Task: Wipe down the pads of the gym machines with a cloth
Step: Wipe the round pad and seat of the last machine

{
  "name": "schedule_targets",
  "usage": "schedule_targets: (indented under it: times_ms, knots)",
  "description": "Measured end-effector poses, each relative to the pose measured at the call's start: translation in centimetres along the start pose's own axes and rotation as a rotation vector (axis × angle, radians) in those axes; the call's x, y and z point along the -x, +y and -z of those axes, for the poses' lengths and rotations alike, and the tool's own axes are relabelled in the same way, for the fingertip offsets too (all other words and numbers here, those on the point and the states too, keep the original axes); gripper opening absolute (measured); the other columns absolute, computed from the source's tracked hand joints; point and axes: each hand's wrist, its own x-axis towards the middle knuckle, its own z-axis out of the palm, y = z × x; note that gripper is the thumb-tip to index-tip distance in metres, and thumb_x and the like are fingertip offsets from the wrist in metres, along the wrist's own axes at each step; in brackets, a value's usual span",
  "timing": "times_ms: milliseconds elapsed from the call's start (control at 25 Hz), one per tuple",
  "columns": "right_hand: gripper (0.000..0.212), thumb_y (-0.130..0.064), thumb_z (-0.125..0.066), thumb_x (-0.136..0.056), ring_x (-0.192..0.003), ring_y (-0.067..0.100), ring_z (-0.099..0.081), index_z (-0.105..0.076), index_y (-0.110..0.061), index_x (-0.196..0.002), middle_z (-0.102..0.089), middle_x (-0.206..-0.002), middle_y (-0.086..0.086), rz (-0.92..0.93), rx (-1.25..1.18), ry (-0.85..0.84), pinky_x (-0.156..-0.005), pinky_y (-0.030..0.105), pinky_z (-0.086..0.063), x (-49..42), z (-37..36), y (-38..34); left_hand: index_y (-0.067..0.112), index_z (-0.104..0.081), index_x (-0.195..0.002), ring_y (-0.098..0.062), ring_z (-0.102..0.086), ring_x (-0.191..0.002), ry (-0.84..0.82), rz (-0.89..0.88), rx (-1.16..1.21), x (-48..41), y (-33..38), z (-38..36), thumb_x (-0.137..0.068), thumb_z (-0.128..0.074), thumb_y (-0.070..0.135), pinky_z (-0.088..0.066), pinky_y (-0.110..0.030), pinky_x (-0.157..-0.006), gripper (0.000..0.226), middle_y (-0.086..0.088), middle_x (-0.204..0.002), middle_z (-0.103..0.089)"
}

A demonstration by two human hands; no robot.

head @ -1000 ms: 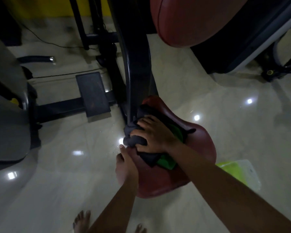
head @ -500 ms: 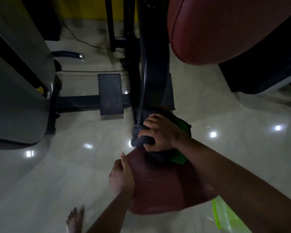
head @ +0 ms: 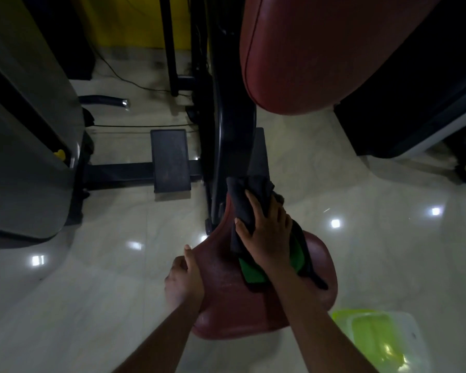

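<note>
The right hand pressed a dark-and-green cloth flat-fingered onto the red seat pad, while the left hand kept its grip curled over the pad's left edge.

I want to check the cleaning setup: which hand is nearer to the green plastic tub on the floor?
The right. The right hand presses the cloth on the seat pad, toward the side where the green tub sits. The left hand holds the pad's opposite edge, farther away.
</note>
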Motion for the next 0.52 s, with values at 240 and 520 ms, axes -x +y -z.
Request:
schedule_targets:
  times_ms: [240,520]
  knots:
    - [0.053,-0.045,-0.069,-0.068,-0.087,0.037,-0.062,-0.061,-0.033,-0.119,-0.064,-0.11,0.015,-0.072,0.165,0.091,-0.065,0.042,-0.052,8.1,-1.1,-3.2,0.012,-0.059,-0.116,-0.036,-0.056,-0.107,-0.057,-0.04,-0.011,-0.2,-0.4,0.3,-0.093,-0.019,0.061,-0.042,-0.041,-0.09,0.067,-0.021,-0.116,-0.061]
    - [0.052,-0.023,-0.055,-0.088,-0.107,0.034,-0.047,-0.041,-0.032,-0.137,-0.044,-0.133,0.012,-0.046,-0.052,-0.096,-0.088,0.039,-0.04,14.6,4.3,-5.5,0.011,-0.035,-0.143,-0.038,-0.042,-0.129,-0.364,0.013,0.202,4.0,-0.3,5.7,-0.092,-0.038,0.055,-0.036,-0.048,-0.107,0.067,-0.02,-0.145,-0.039]
